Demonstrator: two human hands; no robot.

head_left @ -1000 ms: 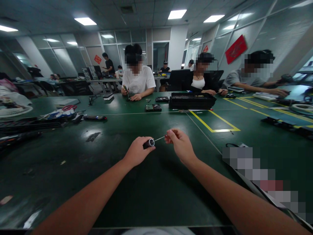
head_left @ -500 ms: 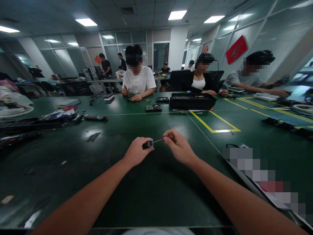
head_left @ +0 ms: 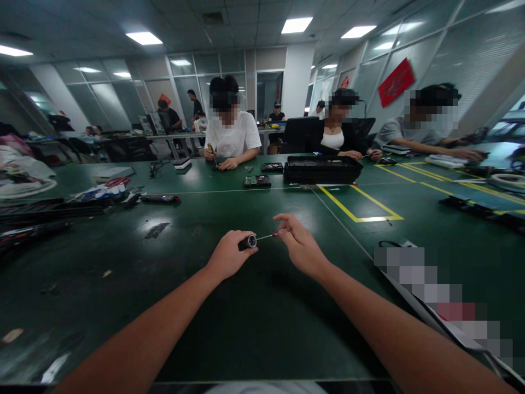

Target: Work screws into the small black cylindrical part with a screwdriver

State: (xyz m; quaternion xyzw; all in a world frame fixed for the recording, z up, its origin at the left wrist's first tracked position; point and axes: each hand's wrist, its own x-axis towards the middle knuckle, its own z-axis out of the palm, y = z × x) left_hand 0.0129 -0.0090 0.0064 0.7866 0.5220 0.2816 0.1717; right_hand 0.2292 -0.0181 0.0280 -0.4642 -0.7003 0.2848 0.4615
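bare hands meet over a green tabletop (head_left: 229,328): the left hand (head_left: 229,254) wraps a short black cylinder (head_left: 244,242), its silver-rimmed open end facing right, while the right hand (head_left: 302,244) holds a thin-shafted screwdriver (head_left: 266,236) between thumb and fingers, index finger extended, the rest of the grip partly hidden. the metal shaft points left to the cylinder's mouth, just above the table near its middle; whether the tip touches inside is unclear. beyond, a hard drive (head_left: 257,181) with a green circuit board lies near a long black case (head_left: 322,172). across the table, a co-worker in a white shirt (head_left: 250,134) leans over the surface.
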